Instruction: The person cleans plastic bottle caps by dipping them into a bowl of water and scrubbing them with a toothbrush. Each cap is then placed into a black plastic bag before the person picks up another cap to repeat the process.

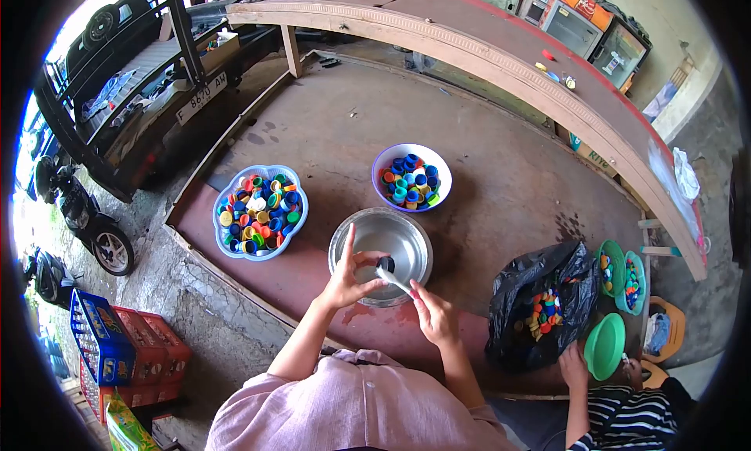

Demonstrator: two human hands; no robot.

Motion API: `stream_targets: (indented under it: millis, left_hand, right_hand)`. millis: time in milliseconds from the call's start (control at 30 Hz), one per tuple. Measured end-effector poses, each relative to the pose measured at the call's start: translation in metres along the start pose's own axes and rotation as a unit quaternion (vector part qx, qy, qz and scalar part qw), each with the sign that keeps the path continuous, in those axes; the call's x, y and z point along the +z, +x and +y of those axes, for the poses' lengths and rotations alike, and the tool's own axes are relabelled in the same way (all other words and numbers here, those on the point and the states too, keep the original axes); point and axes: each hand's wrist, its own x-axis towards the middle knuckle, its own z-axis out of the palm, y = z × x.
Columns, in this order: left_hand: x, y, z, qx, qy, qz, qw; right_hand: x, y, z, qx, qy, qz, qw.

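Note:
My left hand (344, 282) pinches a black bottle cap (386, 263) between thumb and fingers, with the index finger pointing up. In my right hand (436, 316) is a white brush (397, 282), its bristle end touching or very near the cap. Both hands are over a metal basin (416, 247), which looks to hold clear water. Beyond it stands a white bowl with a purple rim (444, 163), holding blue, green and white caps. To the left, a light-blue scalloped basket (221, 233) is filled with caps of many colours.
At right, a black plastic bag (512, 283) holds caps. Near it are green baskets (610, 250) and a co-worker in a striped top (626, 416), one hand by a green bowl (605, 346). A raised wooden edge (205, 169) borders the table. Crates (133, 349) stand at lower left.

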Motion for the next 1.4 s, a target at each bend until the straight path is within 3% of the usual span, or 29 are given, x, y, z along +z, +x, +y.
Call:
stream_targets:
  millis: [33, 67, 133, 167, 267, 333, 400, 467, 500, 633, 667, 733, 767, 800, 867, 933, 1000, 1133, 1200, 1267, 1300, 1367, 1400]
  left_hand:
    - [0.000, 0.000, 0.002, 0.005, -0.022, -0.026, 0.999]
    - [0.000, 0.001, 0.005, 0.004, -0.023, -0.029, 0.999]
    - [0.002, 0.000, 0.012, -0.006, -0.078, -0.057, 0.995]
    - [0.003, 0.000, 0.018, -0.003, -0.063, -0.068, 0.996]
    - [0.001, 0.005, 0.018, -0.002, -0.056, -0.056, 0.997]
    - [0.000, 0.006, 0.023, -0.002, -0.065, -0.063, 0.996]
    - [0.000, 0.005, 0.024, -0.005, -0.075, -0.070, 0.995]
    - [0.002, 0.006, 0.023, 0.002, -0.092, -0.066, 0.994]
    - [0.001, 0.005, 0.024, 0.001, -0.091, -0.068, 0.994]
    - [0.003, 0.006, 0.026, -0.016, -0.060, -0.064, 0.996]
    - [0.003, 0.007, 0.029, -0.016, -0.048, -0.071, 0.996]
    - [0.005, 0.006, 0.029, -0.011, -0.040, -0.083, 0.996]
    - [0.006, 0.006, 0.028, -0.014, -0.050, -0.080, 0.995]
    - [0.006, 0.005, 0.028, -0.019, -0.058, -0.080, 0.995]
    - [0.008, 0.003, 0.024, -0.021, -0.047, -0.076, 0.996]
    - [0.007, 0.005, 0.024, -0.024, -0.006, -0.099, 0.995]
    - [0.009, 0.004, 0.028, -0.032, -0.038, -0.108, 0.993]
    - [0.008, 0.006, 0.025, -0.016, -0.045, -0.097, 0.994]
    - [0.009, 0.005, 0.023, -0.042, -0.029, -0.091, 0.995]
    - [0.012, 0.003, 0.019, -0.043, -0.043, -0.097, 0.993]
    - [0.013, 0.002, 0.017, -0.034, -0.086, -0.071, 0.993]
    - [0.016, 0.002, 0.012, -0.024, -0.128, -0.045, 0.990]
    - [0.019, 0.002, 0.010, -0.066, -0.170, 0.012, 0.983]
  right_hand:
    - [-0.005, -0.004, 0.001, -0.001, -0.044, -0.051, 0.998]
    - [-0.005, -0.002, 0.004, 0.013, -0.056, -0.023, 0.998]
    - [-0.017, 0.010, 0.003, 0.066, -0.157, -0.079, 0.982]
    - [-0.014, 0.012, 0.007, 0.046, -0.086, -0.010, 0.995]
    - [-0.018, 0.013, -0.014, 0.007, -0.014, 0.048, 0.999]
    - [-0.023, 0.007, -0.017, -0.061, -0.075, -0.050, 0.994]
    - [-0.013, 0.008, -0.004, -0.044, -0.092, 0.005, 0.995]
    - [-0.018, 0.015, 0.004, 0.019, -0.196, -0.021, 0.980]
    - [-0.014, 0.019, 0.005, 0.008, -0.124, 0.041, 0.991]
    - [-0.020, 0.010, -0.019, -0.095, -0.095, 0.010, 0.991]
    - [-0.017, 0.004, -0.008, -0.083, -0.137, -0.019, 0.987]
    - [-0.011, 0.007, 0.009, -0.026, -0.130, 0.048, 0.990]
    - [-0.020, 0.006, 0.015, 0.014, -0.223, -0.038, 0.974]
    - [-0.019, 0.006, 0.011, 0.013, -0.226, -0.032, 0.973]
    - [-0.016, 0.005, 0.002, -0.018, -0.080, 0.100, 0.992]
    - [-0.012, -0.003, 0.007, -0.047, -0.072, 0.068, 0.994]
    - [-0.024, -0.004, 0.020, 0.042, -0.178, -0.043, 0.982]
    - [-0.018, -0.006, 0.003, 0.089, -0.014, 0.101, 0.991]
    - [-0.011, -0.015, 0.013, 0.026, -0.042, 0.030, 0.998]
    - [-0.015, -0.018, 0.021, 0.117, -0.160, -0.110, 0.974]
    - [-0.014, -0.019, 0.021, 0.116, -0.159, -0.108, 0.974]
    - [-0.013, -0.021, 0.018, 0.136, -0.080, 0.014, 0.987]
    - [-0.012, -0.020, 0.014, 0.136, -0.079, 0.014, 0.987]
